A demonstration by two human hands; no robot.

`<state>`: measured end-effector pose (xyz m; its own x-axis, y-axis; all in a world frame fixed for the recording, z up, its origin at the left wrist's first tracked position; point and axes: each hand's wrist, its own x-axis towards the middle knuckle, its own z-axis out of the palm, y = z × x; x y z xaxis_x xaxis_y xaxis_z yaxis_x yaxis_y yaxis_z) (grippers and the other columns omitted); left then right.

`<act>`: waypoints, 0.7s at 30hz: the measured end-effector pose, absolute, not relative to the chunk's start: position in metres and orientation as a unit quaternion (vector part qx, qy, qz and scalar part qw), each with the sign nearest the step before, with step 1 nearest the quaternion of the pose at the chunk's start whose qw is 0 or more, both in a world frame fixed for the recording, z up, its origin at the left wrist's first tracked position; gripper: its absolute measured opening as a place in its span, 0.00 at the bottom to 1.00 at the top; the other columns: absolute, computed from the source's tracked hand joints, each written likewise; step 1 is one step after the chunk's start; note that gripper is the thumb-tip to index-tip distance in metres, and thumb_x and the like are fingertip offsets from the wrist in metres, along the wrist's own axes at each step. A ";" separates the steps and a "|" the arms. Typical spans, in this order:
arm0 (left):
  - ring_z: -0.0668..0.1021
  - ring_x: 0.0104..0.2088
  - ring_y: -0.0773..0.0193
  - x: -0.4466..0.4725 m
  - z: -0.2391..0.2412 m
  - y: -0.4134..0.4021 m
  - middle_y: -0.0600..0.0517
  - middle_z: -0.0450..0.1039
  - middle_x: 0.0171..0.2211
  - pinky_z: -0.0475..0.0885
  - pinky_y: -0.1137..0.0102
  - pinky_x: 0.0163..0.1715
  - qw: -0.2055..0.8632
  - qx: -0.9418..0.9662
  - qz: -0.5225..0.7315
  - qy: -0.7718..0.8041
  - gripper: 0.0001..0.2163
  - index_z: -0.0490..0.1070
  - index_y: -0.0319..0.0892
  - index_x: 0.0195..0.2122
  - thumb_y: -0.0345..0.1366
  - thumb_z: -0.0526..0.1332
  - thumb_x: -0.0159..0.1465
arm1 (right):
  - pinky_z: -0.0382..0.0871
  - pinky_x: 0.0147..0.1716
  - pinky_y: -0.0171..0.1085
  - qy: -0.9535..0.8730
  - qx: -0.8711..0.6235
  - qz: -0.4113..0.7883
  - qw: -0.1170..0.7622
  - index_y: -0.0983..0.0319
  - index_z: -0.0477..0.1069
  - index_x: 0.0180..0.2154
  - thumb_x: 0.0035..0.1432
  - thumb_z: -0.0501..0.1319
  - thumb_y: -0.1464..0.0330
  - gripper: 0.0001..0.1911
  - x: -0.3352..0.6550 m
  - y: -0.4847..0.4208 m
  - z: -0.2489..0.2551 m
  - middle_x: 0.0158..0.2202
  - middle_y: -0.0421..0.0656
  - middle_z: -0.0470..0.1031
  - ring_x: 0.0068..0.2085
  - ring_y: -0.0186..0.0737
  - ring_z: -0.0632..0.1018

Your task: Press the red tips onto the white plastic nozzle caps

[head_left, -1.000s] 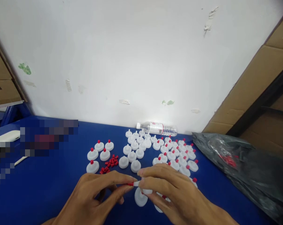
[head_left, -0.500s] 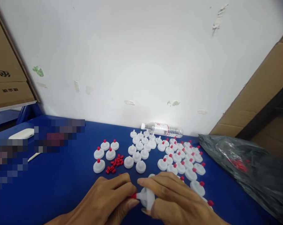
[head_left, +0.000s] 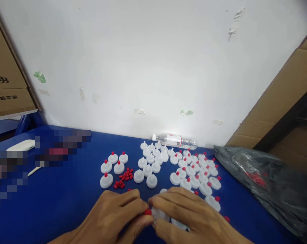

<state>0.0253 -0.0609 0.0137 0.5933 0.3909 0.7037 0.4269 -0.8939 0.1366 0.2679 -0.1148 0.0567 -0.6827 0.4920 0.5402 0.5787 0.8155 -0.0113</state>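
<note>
Between my two hands, low in the middle, is a white plastic nozzle lid [head_left: 158,214], partly hidden by fingers. My right hand [head_left: 191,213] is closed around its wide base. My left hand [head_left: 117,211] pinches a small red cap [head_left: 148,212] at the nozzle's end. Just beyond my left hand lies a pile of loose red caps [head_left: 126,175]. White nozzle lids without caps [head_left: 151,181] stand in a cluster ahead of the hands. Several red-capped lids [head_left: 106,180] stand on the left, and a larger group of capped lids [head_left: 205,188] spreads beside my right hand.
A clear plastic bottle [head_left: 175,140] lies along the white wall [head_left: 143,67] at the back of the blue table [head_left: 74,169]. On the right is a dark plastic bag [head_left: 272,189] with red pieces showing. Cardboard [head_left: 11,98] stands at left.
The held lid has tilted, and its stem, visible before between cap and base, is now mostly hidden. The red cap shows more at my left fingertips. The view has shifted slightly.
</note>
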 end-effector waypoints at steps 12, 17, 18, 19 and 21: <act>0.85 0.37 0.53 0.014 -0.008 -0.040 0.45 0.80 0.46 0.73 0.65 0.25 0.220 -0.873 -0.259 -0.350 0.15 0.75 0.46 0.48 0.30 0.48 0.74 | 0.76 0.53 0.50 -0.845 -0.505 0.049 0.170 0.56 0.81 0.47 0.78 0.51 0.57 0.21 0.307 -0.041 0.089 0.46 0.45 0.84 0.50 0.49 0.82; 0.82 0.32 0.58 0.014 -0.017 -0.041 0.49 0.78 0.36 0.70 0.71 0.25 0.201 -0.880 -0.218 -0.372 0.14 0.75 0.46 0.39 0.24 0.51 0.70 | 0.77 0.49 0.49 -0.855 -0.498 0.063 0.134 0.55 0.83 0.43 0.78 0.50 0.57 0.23 0.310 -0.037 0.082 0.43 0.43 0.85 0.48 0.49 0.83; 0.82 0.31 0.60 0.015 -0.018 -0.041 0.50 0.77 0.35 0.69 0.72 0.24 0.192 -0.881 -0.208 -0.380 0.14 0.74 0.45 0.38 0.23 0.51 0.69 | 0.77 0.49 0.48 -0.857 -0.495 0.066 0.129 0.55 0.83 0.42 0.78 0.51 0.57 0.23 0.311 -0.037 0.080 0.44 0.43 0.85 0.49 0.49 0.83; 0.81 0.30 0.62 0.015 -0.018 -0.041 0.50 0.77 0.34 0.69 0.73 0.24 0.184 -0.881 -0.200 -0.386 0.14 0.74 0.45 0.38 0.23 0.51 0.69 | 0.77 0.50 0.48 -0.859 -0.492 0.070 0.125 0.54 0.83 0.42 0.78 0.51 0.57 0.22 0.312 -0.037 0.078 0.44 0.42 0.85 0.49 0.49 0.84; 0.80 0.27 0.63 0.016 -0.018 -0.041 0.51 0.76 0.33 0.68 0.73 0.23 0.173 -0.883 -0.198 -0.389 0.14 0.73 0.45 0.38 0.23 0.50 0.70 | 0.77 0.50 0.46 -0.862 -0.487 0.076 0.119 0.54 0.83 0.44 0.77 0.53 0.57 0.21 0.314 -0.037 0.076 0.44 0.42 0.86 0.48 0.48 0.84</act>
